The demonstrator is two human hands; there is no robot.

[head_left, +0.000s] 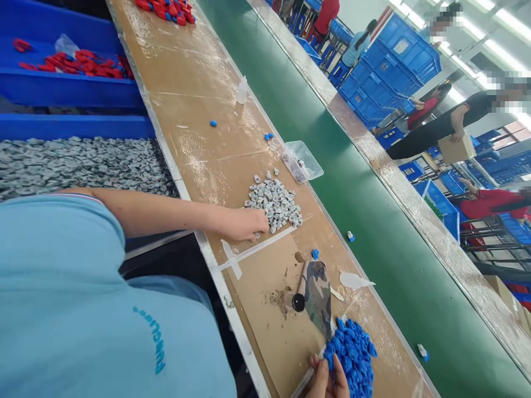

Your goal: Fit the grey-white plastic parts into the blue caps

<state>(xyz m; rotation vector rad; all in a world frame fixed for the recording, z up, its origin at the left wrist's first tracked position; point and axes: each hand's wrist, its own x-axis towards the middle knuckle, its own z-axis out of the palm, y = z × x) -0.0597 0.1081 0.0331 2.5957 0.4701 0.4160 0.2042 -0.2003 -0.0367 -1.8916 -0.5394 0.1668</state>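
My left hand is at the near edge of a pile of small grey-white pieces, fingers curled down. A pale piece shows under its fingertips. Lower in the view, my right hand is at the edge of a heap of small blue pieces, with a blue piece between thumb and fingers. Between the two piles lie a cardboard sheet, a small jar with a black top and a camouflage cloth. The exact shape of the pieces is too small to tell.
A green conveyor belt carries a few blue-and-white pieces. On the bench are a clear plastic box, white bottles and red pieces. Blue bins stand beside me. Several people work beyond the belt.
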